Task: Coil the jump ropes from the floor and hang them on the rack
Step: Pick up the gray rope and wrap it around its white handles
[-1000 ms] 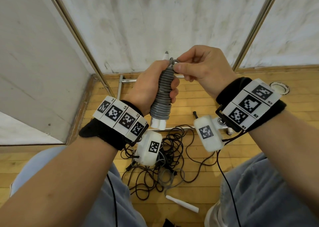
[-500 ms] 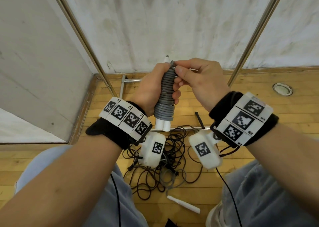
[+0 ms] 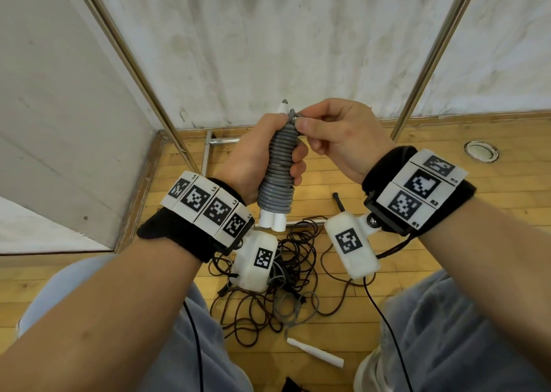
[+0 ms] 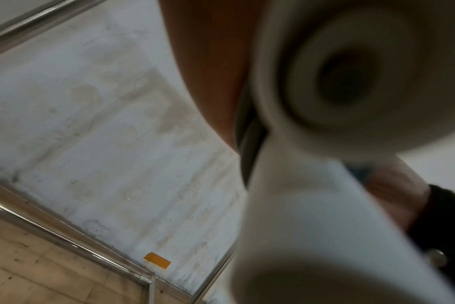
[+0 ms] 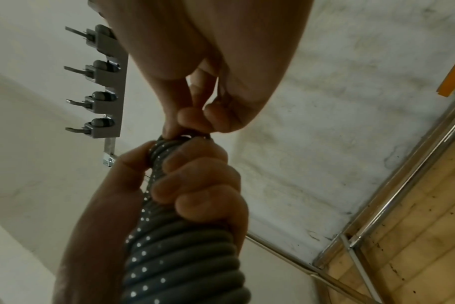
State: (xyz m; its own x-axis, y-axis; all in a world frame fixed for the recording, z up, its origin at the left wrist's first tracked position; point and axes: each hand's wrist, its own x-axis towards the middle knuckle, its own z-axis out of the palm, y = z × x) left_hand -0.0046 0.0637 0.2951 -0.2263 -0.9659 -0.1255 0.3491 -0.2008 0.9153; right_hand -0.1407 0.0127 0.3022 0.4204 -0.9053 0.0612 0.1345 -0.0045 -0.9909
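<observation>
While gripping upright grey coiled jump rope [image 3: 278, 171] in left hand [image 3: 256, 156] | right hand [image 3: 337, 135] now pinching its top loop again, lowered slightly | wrist tags reading L2, L3, R1, R2 | tangled ropes [image 3: 286, 272] lying on floor [image 3: 387, 159] below.

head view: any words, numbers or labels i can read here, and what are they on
"R1": corner of the nearest white square marker tile on the black right wristband.
"R2": corner of the middle tile on that band.
"L3" and "L2": corners of the white square marker tiles on the black left wristband, small, fairly sure.
The other tile corner labels on both bands are too small to read.
The black-and-white square codes hold no words.
Wrist views: no text.
</observation>
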